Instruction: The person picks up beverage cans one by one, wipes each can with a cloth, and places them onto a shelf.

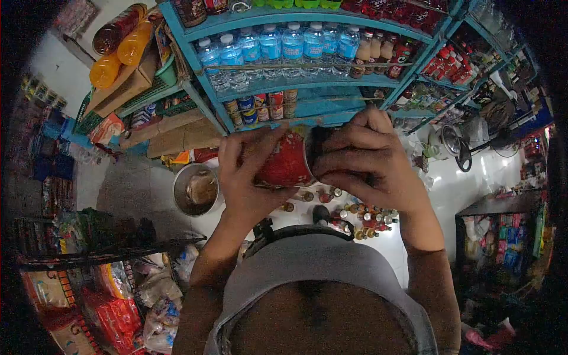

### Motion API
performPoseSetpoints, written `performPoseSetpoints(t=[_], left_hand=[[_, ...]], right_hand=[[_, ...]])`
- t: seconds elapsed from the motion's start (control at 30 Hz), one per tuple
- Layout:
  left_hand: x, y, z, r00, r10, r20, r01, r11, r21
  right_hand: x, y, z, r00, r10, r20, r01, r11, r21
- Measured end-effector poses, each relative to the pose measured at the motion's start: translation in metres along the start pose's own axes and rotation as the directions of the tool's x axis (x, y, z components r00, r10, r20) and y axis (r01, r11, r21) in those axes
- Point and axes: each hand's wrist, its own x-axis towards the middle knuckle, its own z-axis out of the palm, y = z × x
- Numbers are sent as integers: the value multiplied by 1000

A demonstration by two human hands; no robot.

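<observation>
Out in front of a person in a grey shirt [302, 254], both forearms reach forward, elbows bent, and the hands meet around a red can [287, 160] held up off the floor. The left hand [245, 163] is clamped on the can's side, fingers over the top and thumb underneath, with the can lying sideways. Its rimmed end points toward the right hand [376, 157], whose fingers are bent and bunched just beside that end, over a dark patch; whether they grip something there, I cannot tell.

Below the hands, small bottles [368, 218] stand close together on the pale, shiny floor [441, 207], with a few more nearer the can. Off past the left wrist sits a round metal pot [178, 192] with a brownish lump [202, 190] inside. Near the left elbow, red plastic packets [115, 316] lie among other bagged goods.

Beyond the hands rises a blue shelf [331, 103]. Short cans [261, 107] stand on its lower board, a row of water bottles [293, 44] above them, and dark red bottles [393, 9] higher up. To the left, big orange bottles [135, 44] lean by a cardboard box [127, 89] on a green crate [165, 76]. Farther right, more shelving holds red-labelled bottles [455, 62], blurred toward the edge.
</observation>
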Motion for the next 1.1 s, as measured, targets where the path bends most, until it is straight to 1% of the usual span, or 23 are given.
performPoseSetpoints(t=[0.07, 0.1, 0.13, 0.17, 0.2, 0.23, 0.3, 0.33, 0.4, 0.43, 0.5, 0.53, 0.6, 0.63, 0.7, 0.73, 0.8, 0.83, 0.9, 1.03, 1.1], left_hand=[[3, 1, 2, 1000, -9, 1, 9, 1000, -23], [5, 1, 3, 1000, -12, -1, 12, 999, -46], [6, 1, 4, 1000, -9, 1, 9, 999, -50], [5, 1, 5, 1000, 11, -15, -12, 996, -84], [5, 1, 6, 999, 31, -32, -34, 993, -116], [5, 1, 5, 999, 33, -30, -36, 993, -116], [2, 3, 3, 999, -37, -6, 37, 997, -66], [2, 3, 3, 999, -37, -4, 36, 997, -66], [0, 2, 3, 1000, -6, -8, 6, 1000, -24], [-1, 2, 2, 1000, -7, -6, 7, 1000, -24], [-1, 2, 1, 1000, 2, -3, -2, 1000, 17], [-1, 2, -1, 1000, 0, -1, 0, 1000, 18], [2, 1, -6, 997, 48, -53, -41, 991, 124], [3, 1, -6, 997, 49, -54, -42, 992, 122], [5, 1, -7, 997, 41, -58, -34, 993, 112], [5, 0, -8, 998, 44, -55, -37, 993, 114], [5, -3, -6, 997, 27, -70, -15, 986, 167], [5, -3, -4, 997, 27, -69, -16, 987, 163], [5, -5, 0, 992, 64, -109, -48, 989, 141], [5, -2, -6, 987, 113, -115, -87, 975, 204], [7, -3, -8, 987, 137, -82, -119, 974, 193]], right_hand=[[2, 2, 2, 994, -28, -107, 26, 1000, -15], [5, 3, 4, 994, -25, -109, 23, 1000, -17], [8, 5, 5, 983, -32, -183, 21, 998, -63], [11, 7, 6, 966, -42, -254, 15, 994, -107], [15, 8, 5, 963, -25, -270, -5, 994, -111], [17, 9, 5, 962, -24, -273, -7, 994, -112], [17, 10, 7, 960, -32, -277, -33, 974, -225], [16, 8, 6, 960, -30, -278, -34, 974, -225], [15, 4, 5, 969, 66, -239, -127, 960, -249], [14, 4, 5, 969, 68, -238, -128, 960, -247], [9, 6, 4, 967, 156, -202, -208, 940, -271], [5, 9, 5, 967, 158, -202, -209, 940, -269], [-3, 14, 11, 960, 240, -143, -259, 956, -140], [-4, 13, 8, 961, 239, -143, -259, 955, -143], [-3, 3, 2, 981, 174, -79, -187, 960, -208], [-3, 0, 2, 981, 175, -84, -189, 960, -206], [-5, -4, 2, 993, 109, -49, -116, 976, -184], [-5, -5, 2, 992, 112, -49, -119, 975, -187], [-5, -6, 2, 992, 122, -36, -124, 990, -71], [-7, 11, 7, 994, 73, -75, -76, 997, -33], [-1, 24, 4, 992, 48, -116, -73, 973, -217]])
